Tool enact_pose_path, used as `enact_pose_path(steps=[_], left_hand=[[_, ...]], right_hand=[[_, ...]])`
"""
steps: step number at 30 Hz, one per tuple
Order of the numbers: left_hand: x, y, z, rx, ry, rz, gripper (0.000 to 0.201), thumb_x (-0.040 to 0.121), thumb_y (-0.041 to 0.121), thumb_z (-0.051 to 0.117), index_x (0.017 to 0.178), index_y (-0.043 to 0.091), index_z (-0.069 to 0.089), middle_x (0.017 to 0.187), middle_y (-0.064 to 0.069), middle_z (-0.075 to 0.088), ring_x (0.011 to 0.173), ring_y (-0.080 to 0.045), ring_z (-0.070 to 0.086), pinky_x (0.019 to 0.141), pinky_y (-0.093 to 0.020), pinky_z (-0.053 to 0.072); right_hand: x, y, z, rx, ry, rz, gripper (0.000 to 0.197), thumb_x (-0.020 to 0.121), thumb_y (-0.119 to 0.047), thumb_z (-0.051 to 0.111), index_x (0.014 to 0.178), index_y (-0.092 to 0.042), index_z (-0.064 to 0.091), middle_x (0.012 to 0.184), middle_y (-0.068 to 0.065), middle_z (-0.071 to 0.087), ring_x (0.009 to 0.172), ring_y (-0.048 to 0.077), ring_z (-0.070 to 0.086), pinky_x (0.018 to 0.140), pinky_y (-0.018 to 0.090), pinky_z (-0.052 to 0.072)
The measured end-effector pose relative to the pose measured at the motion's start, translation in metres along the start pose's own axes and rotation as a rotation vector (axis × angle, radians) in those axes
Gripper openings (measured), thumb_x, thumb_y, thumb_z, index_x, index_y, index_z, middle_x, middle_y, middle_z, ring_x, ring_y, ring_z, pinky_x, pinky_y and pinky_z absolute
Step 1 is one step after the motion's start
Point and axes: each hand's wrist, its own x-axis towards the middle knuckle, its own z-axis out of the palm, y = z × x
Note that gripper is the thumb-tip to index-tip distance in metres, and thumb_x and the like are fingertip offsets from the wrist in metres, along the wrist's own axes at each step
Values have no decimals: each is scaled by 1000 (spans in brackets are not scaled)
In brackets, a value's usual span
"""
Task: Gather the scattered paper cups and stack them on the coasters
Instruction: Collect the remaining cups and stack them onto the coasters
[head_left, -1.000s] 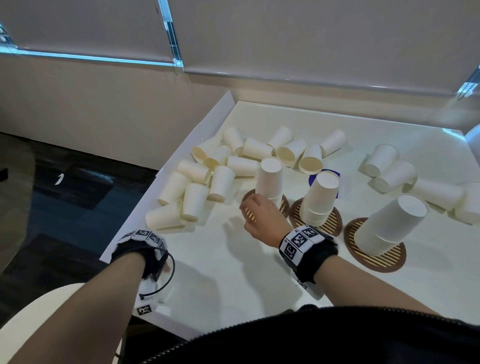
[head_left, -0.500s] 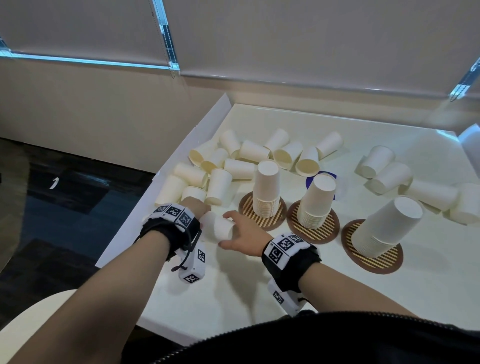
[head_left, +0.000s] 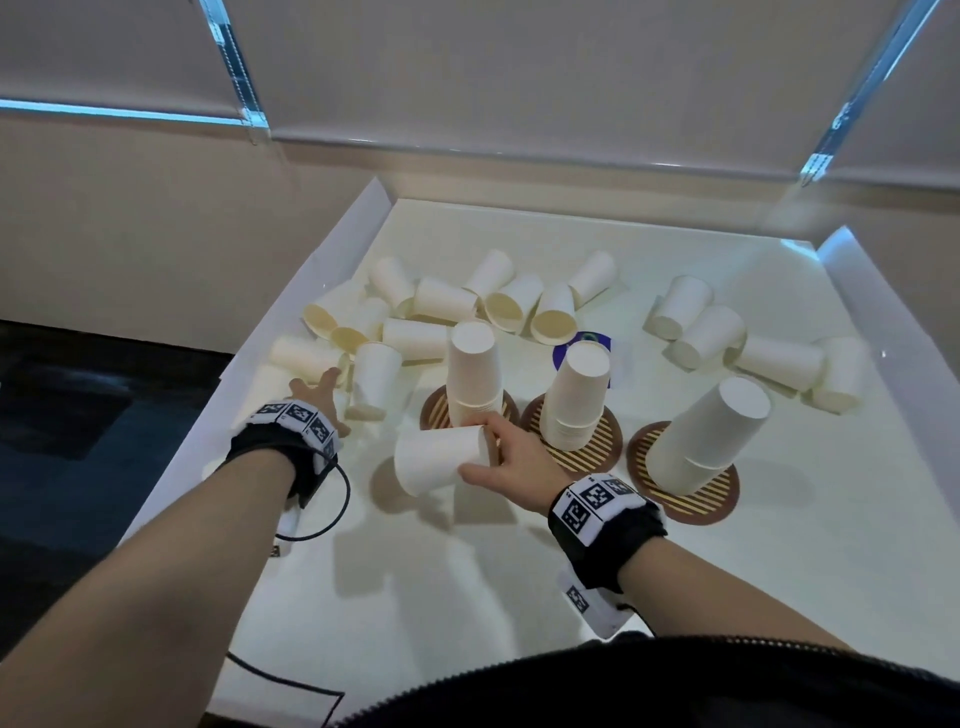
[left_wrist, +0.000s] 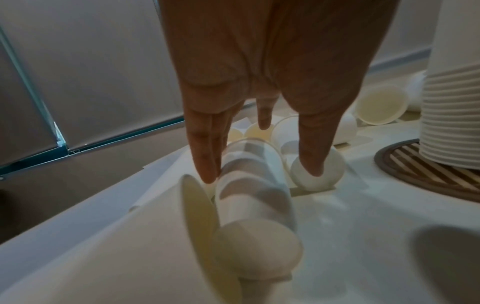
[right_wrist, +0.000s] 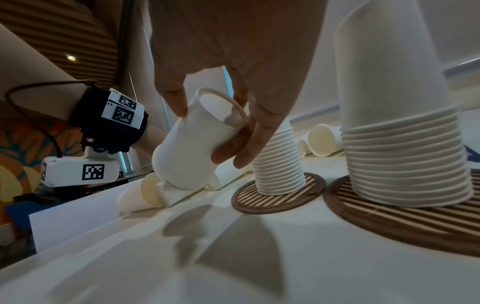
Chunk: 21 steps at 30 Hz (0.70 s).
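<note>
Near the table's (head_left: 519, 571) left edge, your left hand (head_left: 322, 397) reaches flat-fingered toward loose cups (head_left: 306, 358); your right hand (head_left: 511, 460) pinches a paper cup (head_left: 439, 460) beside the left stack (head_left: 472, 374).

No readable words or numbers anywhere; only black-and-white square code markers on the wristbands (head_left: 597, 506) and the camera box (right_wrist: 78, 171) under the left wrist.

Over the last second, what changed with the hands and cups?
The right hand left the left stack and took hold of a loose cup, handed over by the left hand, which now reaches open toward the scattered cups. The three stacks stayed put.
</note>
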Motion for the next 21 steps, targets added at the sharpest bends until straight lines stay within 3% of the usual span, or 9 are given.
enact_pose_path(steps=[4,6,7,9,11,13,17,18,21], left_hand=[[4,1,15,47,-14,10,73,77,37,68,138,18,35,134,-16,43,119,-35,49,98,-48,44],[-2,5,19,-14,-7,5,71,79,36,69,137,12,37,137,-15,45,118,-33,50,93,-40,46],[-6,8,19,-74,5,-1,66,78,39,70,131,9,44,130,-14,51,108,-30,54,84,-35,47],[-10,15,12,-272,39,-38,58,72,54,70,100,4,59,96,-13,64,78,-26,56,66,-30,43],[-12,21,4,-500,41,-124,75,64,76,59,77,2,61,70,-11,65,64,-25,61,65,-31,49],[-15,26,-2,-761,10,-163,87,60,85,50,83,2,65,67,-14,71,68,-28,69,76,-36,57],[-34,54,-11,-1135,-183,-78,72,80,74,44,106,8,59,87,-22,72,76,-32,69,80,-38,55],[-40,63,-15,-1166,-234,-32,69,82,73,41,109,11,56,95,-21,70,77,-33,69,80,-39,56],[-53,94,-27,-1296,-364,79,74,83,75,33,122,15,51,110,-18,65,89,-34,67,83,-45,56]], right_hand=[[1,5,-6,27,73,-40,51,61,-37,66,109,-34,50,104,-6,60,97,17,59,84,27,50],[2,6,-8,21,126,-72,53,59,-40,65,108,-34,49,105,-6,59,97,16,58,83,26,50],[2,7,-9,17,148,-89,53,58,-41,65,108,-33,49,106,-5,59,98,16,57,83,28,51],[0,6,-10,25,188,-120,53,57,-40,64,108,-33,49,108,-4,58,99,18,57,84,34,53],[-3,6,-11,0,231,-168,53,59,-38,63,109,-31,49,109,-4,57,100,20,55,86,37,52],[-4,4,-10,-56,271,-232,56,62,-37,64,114,-24,51,107,-4,55,99,14,51,86,32,49],[-5,-9,-7,-65,418,-363,59,66,-39,68,118,-14,56,105,-7,50,93,-11,46,81,16,41],[-5,-14,-7,-58,474,-402,58,68,-38,70,118,-12,57,106,-6,50,94,-10,47,82,15,41],[-5,-26,-14,-67,672,-522,57,70,-32,75,117,-9,54,111,0,54,103,9,50,92,18,42]])
